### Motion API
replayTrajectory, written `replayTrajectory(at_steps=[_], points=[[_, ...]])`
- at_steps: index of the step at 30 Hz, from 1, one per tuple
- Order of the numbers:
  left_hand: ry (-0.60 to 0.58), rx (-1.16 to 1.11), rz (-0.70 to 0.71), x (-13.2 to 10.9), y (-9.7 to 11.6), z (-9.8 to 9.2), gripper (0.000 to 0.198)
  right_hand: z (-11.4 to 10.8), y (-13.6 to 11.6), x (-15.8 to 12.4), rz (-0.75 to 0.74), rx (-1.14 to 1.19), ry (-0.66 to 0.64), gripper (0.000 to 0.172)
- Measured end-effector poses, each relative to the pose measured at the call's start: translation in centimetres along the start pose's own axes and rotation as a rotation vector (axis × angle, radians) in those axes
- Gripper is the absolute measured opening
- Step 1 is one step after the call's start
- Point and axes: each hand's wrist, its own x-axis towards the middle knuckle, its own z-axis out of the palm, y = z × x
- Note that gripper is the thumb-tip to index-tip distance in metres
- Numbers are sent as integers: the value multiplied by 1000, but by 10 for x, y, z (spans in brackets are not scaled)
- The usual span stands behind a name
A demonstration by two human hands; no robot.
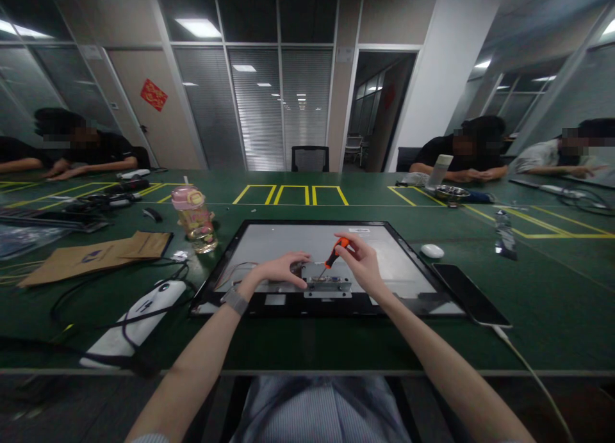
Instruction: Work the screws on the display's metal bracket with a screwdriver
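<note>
You look mid-job: right hand [362,258] pinching the orange-and-black screwdriver [335,253] at the silver metal bracket [331,287], left hand [281,267] half-open, grip unclear.

Right hand [364,257] holds orange-black screwdriver [333,255] (tilted) at metal bracket [330,288]; left hand [281,269] beside.

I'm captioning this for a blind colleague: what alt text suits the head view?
A person's right hand holds a screwdriver, tip down, at a metal bracket on a flat panel, with the left hand beside the bracket. The panel lies on a green table, between a bottle and a phone.
</note>
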Motion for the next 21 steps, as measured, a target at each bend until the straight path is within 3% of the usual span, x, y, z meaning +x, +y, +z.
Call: replayTrajectory(at_steps=[3, 9, 16, 21], points=[[-2, 5, -3, 1, 0, 0, 82, -1, 3, 1, -24, -36, 23, 24], [6, 8, 3, 1, -1, 0, 82, -2, 3, 1, 61, 210, -150, 36], [-9, 5, -1, 1, -3, 0, 82, -1, -1, 0, -36, -80, 21, 23], [-4, 6, 4, 2, -4, 0, 82, -1, -5, 0, -12, 83, -124, 33]])
